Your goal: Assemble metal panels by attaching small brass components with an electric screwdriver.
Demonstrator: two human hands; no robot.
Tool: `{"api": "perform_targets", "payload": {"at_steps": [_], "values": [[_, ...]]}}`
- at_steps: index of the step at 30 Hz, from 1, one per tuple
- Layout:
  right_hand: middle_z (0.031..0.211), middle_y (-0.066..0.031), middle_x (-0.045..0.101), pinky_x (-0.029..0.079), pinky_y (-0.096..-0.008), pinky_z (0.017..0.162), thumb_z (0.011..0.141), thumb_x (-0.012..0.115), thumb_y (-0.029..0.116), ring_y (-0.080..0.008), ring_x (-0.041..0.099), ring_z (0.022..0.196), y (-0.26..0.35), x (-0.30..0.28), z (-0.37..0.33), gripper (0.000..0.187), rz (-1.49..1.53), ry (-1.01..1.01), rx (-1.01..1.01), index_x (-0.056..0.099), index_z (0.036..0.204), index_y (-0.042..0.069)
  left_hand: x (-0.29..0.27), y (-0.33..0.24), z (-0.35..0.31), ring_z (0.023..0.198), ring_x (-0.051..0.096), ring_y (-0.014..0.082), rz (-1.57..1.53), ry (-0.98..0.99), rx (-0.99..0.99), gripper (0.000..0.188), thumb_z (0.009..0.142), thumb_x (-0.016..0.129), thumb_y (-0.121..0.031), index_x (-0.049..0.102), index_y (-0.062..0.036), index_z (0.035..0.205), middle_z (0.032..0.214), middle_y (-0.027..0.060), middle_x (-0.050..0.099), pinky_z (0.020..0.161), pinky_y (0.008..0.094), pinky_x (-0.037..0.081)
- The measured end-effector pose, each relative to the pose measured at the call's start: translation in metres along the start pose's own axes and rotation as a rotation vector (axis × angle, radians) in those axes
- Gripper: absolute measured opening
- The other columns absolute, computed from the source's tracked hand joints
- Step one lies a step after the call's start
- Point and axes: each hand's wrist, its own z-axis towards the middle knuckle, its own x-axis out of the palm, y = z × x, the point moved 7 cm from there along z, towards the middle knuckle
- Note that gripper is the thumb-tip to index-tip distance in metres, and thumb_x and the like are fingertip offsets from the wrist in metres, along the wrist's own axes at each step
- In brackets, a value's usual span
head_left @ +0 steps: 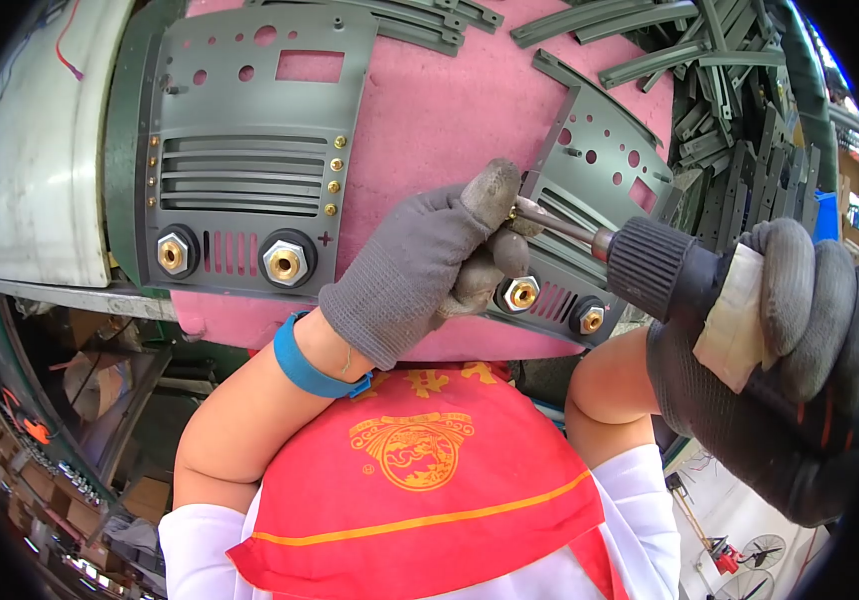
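Observation:
My right hand (pixel 800 330), in a dark grey glove, is wrapped round a black power screwdriver (pixel 655 265) with pale tape on its body. Its steel bit (pixel 565 228) points left, to the fingertips of my left hand (pixel 425 250). Those gloved fingers are closed in a pinch on a small brass-coloured screw (pixel 515 212) at the bit's tip. Beneath them lies a grey metal panel (pixel 610 125), tilted, with slots, holes and two brass sockets with hex nuts along its near edge. Part of that panel is hidden by my left hand and the tool.
A second grey panel (pixel 250 110) lies to the left, with brass screws beside its slots and two black-ringed sockets. Pink sheeting (pixel 440 120) covers the bench. Several curved grey metal strips (pixel 640 30) are piled at the far right. A white casing (pixel 40 150) stands far left.

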Motion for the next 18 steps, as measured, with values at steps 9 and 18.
{"api": "perform_targets", "payload": {"at_steps": [9,18], "values": [[0.077,-0.0003,0.044,0.032,-0.0281,0.063,0.082,0.061,0.047,-0.0115,0.041,0.063,0.000,-0.001,-0.002,0.039,-0.010,0.014,0.033,0.048,0.084,0.010,0.011,-0.009,-0.001,0.050,0.028,0.0019,0.141,-0.029,0.114,0.058,0.099,0.050,-0.054,0.061,-0.0013,0.119,0.068,-0.0053,0.044,0.044,0.0198,0.025],[0.078,-0.0013,0.044,0.032,-0.0288,0.063,0.083,0.061,0.049,-0.0122,0.041,0.064,-0.024,-0.012,0.007,0.042,-0.028,0.028,0.095,0.048,0.086,0.009,0.008,-0.016,-0.001,0.063,0.037,0.0058,0.960,-0.347,0.463,0.054,0.082,0.067,-0.002,0.054,0.0002,0.134,0.068,-0.0027,0.036,0.057,0.0232,0.036]]}}
